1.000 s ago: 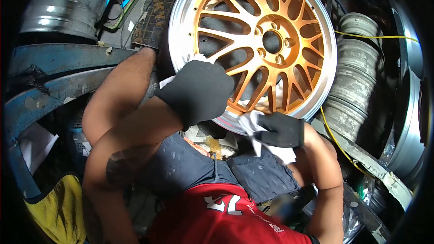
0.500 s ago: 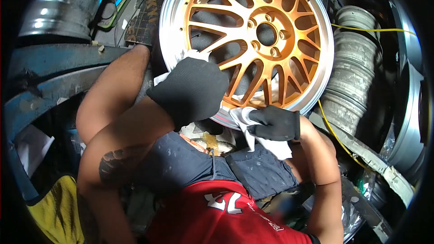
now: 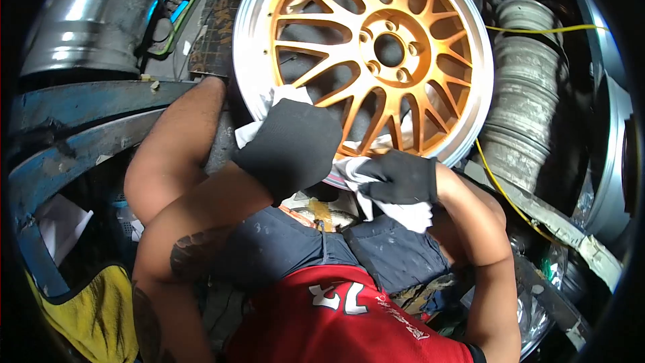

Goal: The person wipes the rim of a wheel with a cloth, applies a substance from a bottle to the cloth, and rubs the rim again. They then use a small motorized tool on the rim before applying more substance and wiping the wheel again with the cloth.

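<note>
A wheel rim (image 3: 476, 104) with gold mesh spokes and a polished silver lip stands tilted in front of me, its lower edge close to my lap. My left hand (image 3: 295, 144), in a black glove, is closed on a white cloth (image 3: 292, 94) pressed against the lower left of the lip. The glove's back hides its fingers. Also gloved in black, my right hand (image 3: 403, 178) pinches another white cloth (image 3: 408, 215) at the bottom edge of the lip. That cloth's loose end hangs down over my shorts.
Several stacked bare metal barrels (image 3: 521, 104) stand to the right, with a yellow cord (image 3: 500, 188) running past them. A shiny metal barrel (image 3: 87, 20) sits at upper left above a blue metal frame (image 3: 94, 107). A yellow cloth (image 3: 87, 316) hangs at lower left.
My left hand has slid slightly right and down along the lip with its cloth. My right hand has shifted a little up and left. The whole view has also moved slightly.
</note>
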A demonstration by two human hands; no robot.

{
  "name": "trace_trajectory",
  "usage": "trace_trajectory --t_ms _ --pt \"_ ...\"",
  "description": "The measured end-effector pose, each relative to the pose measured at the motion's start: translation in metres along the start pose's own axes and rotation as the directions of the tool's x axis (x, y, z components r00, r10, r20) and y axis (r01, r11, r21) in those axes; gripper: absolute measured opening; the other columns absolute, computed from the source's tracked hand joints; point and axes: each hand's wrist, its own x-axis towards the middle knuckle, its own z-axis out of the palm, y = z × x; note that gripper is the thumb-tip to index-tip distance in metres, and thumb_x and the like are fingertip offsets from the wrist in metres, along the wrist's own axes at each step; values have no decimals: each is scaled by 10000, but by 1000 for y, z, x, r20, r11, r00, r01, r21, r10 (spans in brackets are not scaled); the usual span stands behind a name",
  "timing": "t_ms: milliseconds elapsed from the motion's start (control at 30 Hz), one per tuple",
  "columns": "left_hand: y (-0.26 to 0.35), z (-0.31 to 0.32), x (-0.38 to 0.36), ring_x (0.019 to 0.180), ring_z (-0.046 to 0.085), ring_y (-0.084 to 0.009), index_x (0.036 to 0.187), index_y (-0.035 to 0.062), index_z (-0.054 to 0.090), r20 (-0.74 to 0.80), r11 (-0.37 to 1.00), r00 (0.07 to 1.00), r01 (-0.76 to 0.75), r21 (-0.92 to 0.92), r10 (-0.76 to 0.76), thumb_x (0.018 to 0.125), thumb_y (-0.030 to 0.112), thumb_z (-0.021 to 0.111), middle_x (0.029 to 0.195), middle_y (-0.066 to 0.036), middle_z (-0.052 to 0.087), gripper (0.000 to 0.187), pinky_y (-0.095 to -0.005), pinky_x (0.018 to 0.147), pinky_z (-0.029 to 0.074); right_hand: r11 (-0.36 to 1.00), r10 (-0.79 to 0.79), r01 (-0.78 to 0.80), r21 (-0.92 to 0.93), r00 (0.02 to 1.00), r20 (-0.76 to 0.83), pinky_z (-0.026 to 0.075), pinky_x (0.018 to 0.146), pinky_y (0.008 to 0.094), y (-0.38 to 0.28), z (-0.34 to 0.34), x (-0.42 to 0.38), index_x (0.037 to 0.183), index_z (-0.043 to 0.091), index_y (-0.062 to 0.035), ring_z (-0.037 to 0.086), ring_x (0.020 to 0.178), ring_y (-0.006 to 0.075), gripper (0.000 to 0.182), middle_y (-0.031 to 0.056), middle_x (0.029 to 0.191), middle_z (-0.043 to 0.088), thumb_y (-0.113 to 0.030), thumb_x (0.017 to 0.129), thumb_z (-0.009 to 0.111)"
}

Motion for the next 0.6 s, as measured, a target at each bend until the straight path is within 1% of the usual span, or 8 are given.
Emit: trace_trajectory --t_ms 133,200,267,300,333,367,467,600 --pt "1 -17 2 762 690 -368 834 49 719 123 999 992 36 -38 -31 768 151 612 822 -190 705 161 -485 701 530 945 243 -206 -255 963 120 502 855 521 4 -11 -29 1091 663 -49 649 995 438 347 258 1012 684 -327 899 582" --pt "-2 -16 -4 746 687 -374 829 48 720 51 994 998 48 -96 -43 767 145 607 811 -194 702 162 -483 701 530 983 116 -105 -153 991 62 509 904 505 13 -2 -28 1241 658 -86 658 1006 427 427 248 1074 687 -337 910 562" --pt "7 -6 -5 749 685 -375 850 52 716 43 999 999 16 -38 -14 777 151 603 792 -182 695 167 -488 708 532 996 41 -43 -84 999 -19 507 906 503 -1 5 -4 1228 665 -85 655 1002 428 424 241 1070 688 -355 926 540" --pt "13 -6 -2 757 684 -375 852 54 714 77 1000 997 12 -12 -11 780 154 603 791 -178 694 166 -490 711 531 984 49 -43 -173 998 34 508 893 504 -11 0 9 1184 681 -90 657 998 416 410 243 1032 691 -379 934 532" --pt "14 -11 1 766 684 -374 855 56 713 106 1000 994 13 28 -16 784 157 603 789 -174 692 165 -492 715 531 972 -8 -18 -235 994 -112 518 842 507 -4 11 1 1131 696 -104 675 939 406 372 217 940 706 -373 925 542" --pt "14 -16 3 770 687 -367 842 54 707 180 999 983 40 34 -46 783 160 604 789 -172 692 159 -500 703 527 939 95 -116 -323 992 -79 525 811 507 -11 6 -11 1121 702 -118 685 898 396 352 196 904 712 -363 924 543" --pt "-2 -8 1 757 693 -358 808 46 710 76 994 996 55 -95 -48 771 159 611 791 -181 697 154 -499 688 526 843 237 -298 -447 953 -188 520 654 499 -22 18 -32 931 712 -128 684 705 384 228 191 744 684 -321 879 602" --pt "8 -2 2 714 718 -344 797 35 742 29 999 999 28 -26 -27 760 150 618 794 -180 714 173 -455 633 553 894 31 -117 -433 979 -200 518 641 497 -20 16 -4 829 716 -121 675 680 392 212 176 713 678 -293 867 599"
